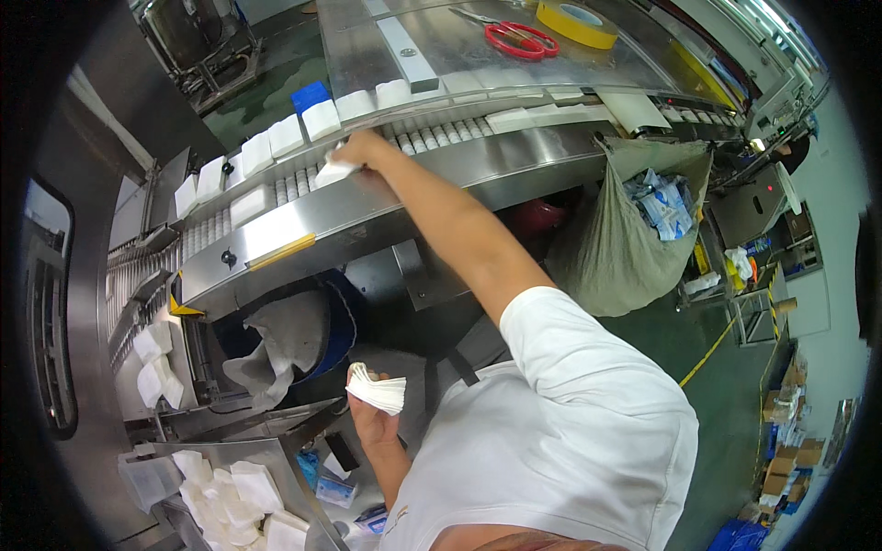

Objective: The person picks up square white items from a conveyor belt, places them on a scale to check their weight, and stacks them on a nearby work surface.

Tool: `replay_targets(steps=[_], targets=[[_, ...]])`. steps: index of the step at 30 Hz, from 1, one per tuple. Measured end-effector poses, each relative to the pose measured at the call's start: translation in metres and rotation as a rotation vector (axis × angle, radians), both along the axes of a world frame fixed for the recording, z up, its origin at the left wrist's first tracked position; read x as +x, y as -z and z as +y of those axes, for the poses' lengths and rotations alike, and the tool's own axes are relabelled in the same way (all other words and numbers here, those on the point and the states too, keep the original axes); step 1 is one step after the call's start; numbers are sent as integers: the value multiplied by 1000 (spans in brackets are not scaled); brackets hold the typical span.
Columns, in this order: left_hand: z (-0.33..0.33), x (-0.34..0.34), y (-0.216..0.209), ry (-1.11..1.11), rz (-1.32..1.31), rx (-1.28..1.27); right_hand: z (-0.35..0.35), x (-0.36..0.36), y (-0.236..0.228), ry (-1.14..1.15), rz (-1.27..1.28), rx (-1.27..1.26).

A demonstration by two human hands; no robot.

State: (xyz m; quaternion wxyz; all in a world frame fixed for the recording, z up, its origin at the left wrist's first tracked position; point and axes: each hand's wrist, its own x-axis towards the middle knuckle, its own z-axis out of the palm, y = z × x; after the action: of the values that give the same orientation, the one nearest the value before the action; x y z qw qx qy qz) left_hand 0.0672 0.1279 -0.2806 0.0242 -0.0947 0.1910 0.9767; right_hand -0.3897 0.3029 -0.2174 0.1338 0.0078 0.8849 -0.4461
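My left hand (372,424), low and close to my body, is closed around a thick stack of folded white tissues (378,392), whose layered edges fan out. Stretched out over the roller conveyor (432,138), my right hand (365,150) has its fingers bent around a white folded tissue piece (335,171) at the near rail. Another white stack (249,206) lies on the rollers to the left of it. Along the far side of the conveyor stands a row of white folded stacks (286,136), with a blue piece (310,96) behind one.
Red-handled scissors (522,41) and a yellow tape roll (577,24) lie on the steel table. A cloth bag (606,239) of blue-white wrappers hangs at right. A blue bin (338,321) stands below the conveyor. Loose white stacks (255,487) fill a lower-left container.
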Motion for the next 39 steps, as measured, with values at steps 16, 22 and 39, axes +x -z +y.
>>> replay_targets(steps=[16,22,39], targets=[[-15,0,-19,29,62,-25,-50,17,-30,-34,346,218],[-14,-8,5,-21,-103,-72,129,81,-56,75,900,313],[87,-43,-30,155,-61,-312,501,9,-57,1,233,1108]])
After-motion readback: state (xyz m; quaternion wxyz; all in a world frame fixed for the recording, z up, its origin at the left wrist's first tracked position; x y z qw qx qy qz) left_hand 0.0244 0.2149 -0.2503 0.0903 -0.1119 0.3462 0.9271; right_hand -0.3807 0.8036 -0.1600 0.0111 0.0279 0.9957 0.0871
